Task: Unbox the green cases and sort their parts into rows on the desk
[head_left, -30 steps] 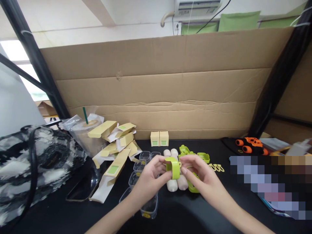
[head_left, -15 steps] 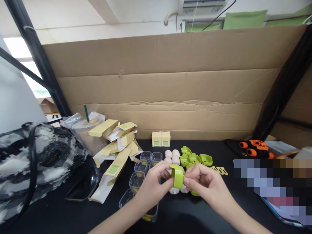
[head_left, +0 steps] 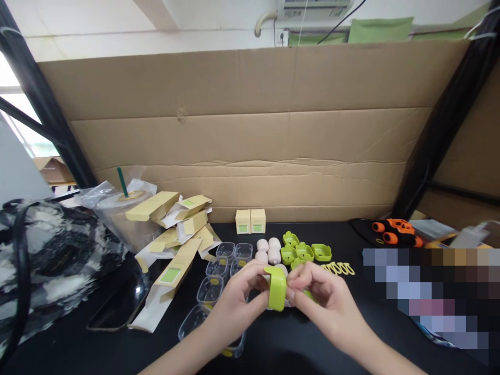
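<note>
A small bright green plastic cover is tilted on edge between my hands, above the table. My left hand grips it by its rim, thumb below and fingers above. At its right side my right hand has thumb and forefinger pinched together; whatever is between those fingertips is hidden. Behind the hands lie several more green covers, a group of pale pinkish-white rounded pieces and pale yellow-green loops. Clear plastic cups stand to the left, partly covered by my left forearm.
Opened cardboard boxes are heaped at left, near a dark phone and a bagged drink cup. Two small closed boxes stand at the back before a cardboard panel. An orange-and-black toy lies at right.
The view has shifted slightly, so most things sit further left. My hands still hold the green cover, its side turned a little more upright. My right fingertips stay pinched at its side.
</note>
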Demonstrator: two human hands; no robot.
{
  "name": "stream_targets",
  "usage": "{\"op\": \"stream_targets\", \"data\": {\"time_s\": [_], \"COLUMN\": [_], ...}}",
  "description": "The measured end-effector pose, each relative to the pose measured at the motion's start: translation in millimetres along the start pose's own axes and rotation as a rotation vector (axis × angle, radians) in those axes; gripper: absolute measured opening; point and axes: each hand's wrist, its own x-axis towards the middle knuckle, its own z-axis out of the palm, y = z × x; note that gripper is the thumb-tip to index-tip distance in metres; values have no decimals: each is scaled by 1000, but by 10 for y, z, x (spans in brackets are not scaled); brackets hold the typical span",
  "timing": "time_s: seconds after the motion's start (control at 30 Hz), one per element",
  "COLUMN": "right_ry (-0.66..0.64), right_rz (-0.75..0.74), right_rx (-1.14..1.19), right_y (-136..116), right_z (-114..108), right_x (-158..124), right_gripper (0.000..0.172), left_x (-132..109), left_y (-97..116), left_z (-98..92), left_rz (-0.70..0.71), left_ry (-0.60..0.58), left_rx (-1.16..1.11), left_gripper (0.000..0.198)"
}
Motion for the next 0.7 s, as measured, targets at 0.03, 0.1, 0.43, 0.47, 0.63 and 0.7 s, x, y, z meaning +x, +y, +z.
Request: {"op": "stream_targets", "data": {"time_s": [0.03,0.1,0.43,0.47,0.63,0.7], "right_ry": [-4,-2,23,8,-4,-68], "right_rz": [1,5,-96,-97,-297,-508], "right_rx": [4,9,-184,-202,-428,-638], "right_y": [5,18,7,3,-10,-32], "right_z": [3,10,37,35,-24,-55], "right_x": [0,1,-1,-6,-45,-48], "right_gripper": [21,20,8,6,27,37], "left_x": [-2,-2,5,8,-7,-29], "left_y": [-2,11,50,42,41,40], "left_z": [-2,-4,19,16,-10,-17], "left_rz": [5,-2,-98,-95,17,77], "left_ry": [-2,13,5,17,81,44], "left_rx": [14,28,-96,-75,244,406], "left_gripper": [22,23,18,17,5,2]}}
